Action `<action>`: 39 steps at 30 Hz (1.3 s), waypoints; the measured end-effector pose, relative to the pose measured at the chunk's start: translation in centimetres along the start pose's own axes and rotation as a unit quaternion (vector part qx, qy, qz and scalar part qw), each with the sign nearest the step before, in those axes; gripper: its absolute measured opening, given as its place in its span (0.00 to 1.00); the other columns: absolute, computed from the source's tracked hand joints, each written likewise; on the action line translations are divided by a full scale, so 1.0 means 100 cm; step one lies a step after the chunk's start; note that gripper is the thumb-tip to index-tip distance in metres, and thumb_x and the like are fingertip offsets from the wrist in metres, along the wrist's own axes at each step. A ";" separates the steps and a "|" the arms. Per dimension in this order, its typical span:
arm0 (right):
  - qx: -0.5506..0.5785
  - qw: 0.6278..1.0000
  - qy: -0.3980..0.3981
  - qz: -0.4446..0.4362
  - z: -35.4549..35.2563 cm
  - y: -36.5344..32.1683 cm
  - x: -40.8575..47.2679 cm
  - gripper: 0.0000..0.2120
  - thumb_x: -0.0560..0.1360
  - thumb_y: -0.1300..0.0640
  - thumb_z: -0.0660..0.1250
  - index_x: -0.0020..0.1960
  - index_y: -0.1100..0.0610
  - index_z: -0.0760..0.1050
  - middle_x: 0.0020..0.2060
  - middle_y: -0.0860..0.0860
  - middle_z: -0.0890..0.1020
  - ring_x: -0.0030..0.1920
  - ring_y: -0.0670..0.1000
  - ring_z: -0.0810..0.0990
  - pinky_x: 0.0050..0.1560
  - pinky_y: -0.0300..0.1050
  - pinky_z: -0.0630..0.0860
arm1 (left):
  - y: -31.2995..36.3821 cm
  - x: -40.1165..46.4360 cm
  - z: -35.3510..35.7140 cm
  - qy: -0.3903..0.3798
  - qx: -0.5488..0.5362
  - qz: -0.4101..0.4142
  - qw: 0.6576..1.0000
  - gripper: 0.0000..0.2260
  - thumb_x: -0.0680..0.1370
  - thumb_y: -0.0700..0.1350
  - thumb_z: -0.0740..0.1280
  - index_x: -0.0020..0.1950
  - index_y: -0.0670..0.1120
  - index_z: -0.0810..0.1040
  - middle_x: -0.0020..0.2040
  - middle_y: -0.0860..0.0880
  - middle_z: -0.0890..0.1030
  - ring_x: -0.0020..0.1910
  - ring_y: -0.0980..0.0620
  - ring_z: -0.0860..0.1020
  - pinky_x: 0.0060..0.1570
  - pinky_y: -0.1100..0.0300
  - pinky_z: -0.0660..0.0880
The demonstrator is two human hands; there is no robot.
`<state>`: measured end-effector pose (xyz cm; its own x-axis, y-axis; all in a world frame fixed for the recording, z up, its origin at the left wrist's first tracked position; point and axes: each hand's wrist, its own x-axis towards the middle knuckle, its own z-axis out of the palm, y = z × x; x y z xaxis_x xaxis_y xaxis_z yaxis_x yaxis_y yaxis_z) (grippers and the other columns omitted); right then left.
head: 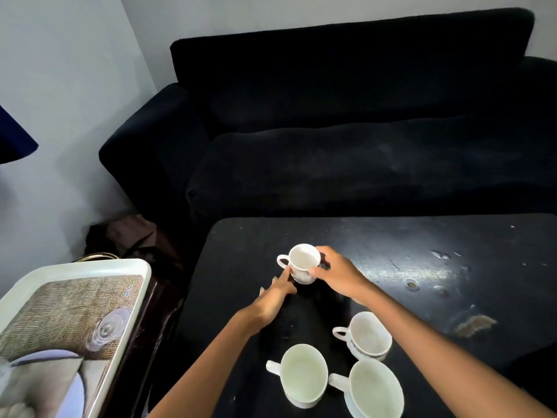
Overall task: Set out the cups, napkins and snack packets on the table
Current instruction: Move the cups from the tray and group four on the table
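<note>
A white cup (302, 260) with a patterned band stands on the black table (391, 245), its handle pointing left. My right hand (334, 271) grips its right side, thumb and fingers curled round the body. From the left, my left hand (275, 297) reaches in with straight fingers that touch the cup's lower left side. Three more white cups stand nearer me: one at the right (366, 334), one at the front centre (303, 374) and one at the front right (375, 389). No napkins or snack packets are in view.
A white tray (90, 267) with a printed picture sits at the lower left, beside the table. A dark sofa (346, 131) stands behind the table. A brown bag (129, 233) lies on the floor by the wall. The table's surface is scuffed at the right.
</note>
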<state>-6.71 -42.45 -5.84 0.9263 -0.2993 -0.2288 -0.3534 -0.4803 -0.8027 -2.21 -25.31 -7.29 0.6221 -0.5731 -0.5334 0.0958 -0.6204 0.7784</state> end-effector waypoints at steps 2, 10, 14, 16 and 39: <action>0.025 1.000 0.011 0.005 0.002 0.000 0.009 0.23 0.75 0.57 0.66 0.68 0.54 0.66 0.61 0.52 0.77 0.59 0.52 0.75 0.60 0.46 0.72 | 0.005 0.008 0.004 0.011 0.020 -0.009 1.000 0.34 0.77 0.46 0.56 0.77 0.61 0.41 0.79 0.47 0.42 0.75 0.43 0.32 0.72 0.44 0.36; 0.055 0.997 0.033 0.035 0.005 -0.004 0.039 0.28 0.78 0.58 0.61 0.75 0.53 0.55 0.72 0.52 0.66 0.70 0.53 0.67 0.69 0.50 0.66 | 0.021 0.029 0.005 0.023 0.060 0.002 0.998 0.42 0.72 0.41 0.59 0.76 0.57 0.36 0.78 0.43 0.40 0.75 0.50 0.32 0.71 0.48 0.31; 0.075 0.996 0.033 0.038 0.006 -0.004 0.045 0.27 0.79 0.59 0.59 0.76 0.52 0.54 0.73 0.52 0.64 0.72 0.52 0.64 0.70 0.48 0.64 | 0.024 0.034 0.006 0.010 0.051 -0.005 0.999 0.43 0.71 0.42 0.59 0.76 0.59 0.35 0.78 0.45 0.39 0.75 0.49 0.31 0.70 0.46 0.29; 0.080 0.996 0.030 0.035 0.006 -0.002 0.045 0.28 0.79 0.59 0.60 0.76 0.52 0.54 0.73 0.51 0.64 0.72 0.52 0.63 0.69 0.47 0.63 | 0.023 0.033 0.007 0.011 0.050 -0.005 0.999 0.43 0.71 0.42 0.60 0.76 0.59 0.35 0.78 0.45 0.39 0.75 0.49 0.31 0.71 0.46 0.30; 0.231 0.970 -0.009 0.076 -0.040 0.075 -0.130 0.19 0.72 0.59 0.71 0.61 0.50 0.75 0.59 0.46 0.79 0.59 0.42 0.75 0.56 0.34 0.68 | 0.006 -0.051 0.011 -0.050 0.067 -0.021 0.996 0.14 0.81 0.49 0.58 0.66 0.49 0.73 0.63 0.53 0.74 0.62 0.56 0.71 0.59 0.67 0.63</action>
<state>-21.91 -45.50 -6.71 0.8715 -0.3209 -0.3708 -0.3943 -0.0089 -0.9189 -6.19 -23.33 -4.45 0.5379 -0.5922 -0.5999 0.0111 -0.7066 0.7075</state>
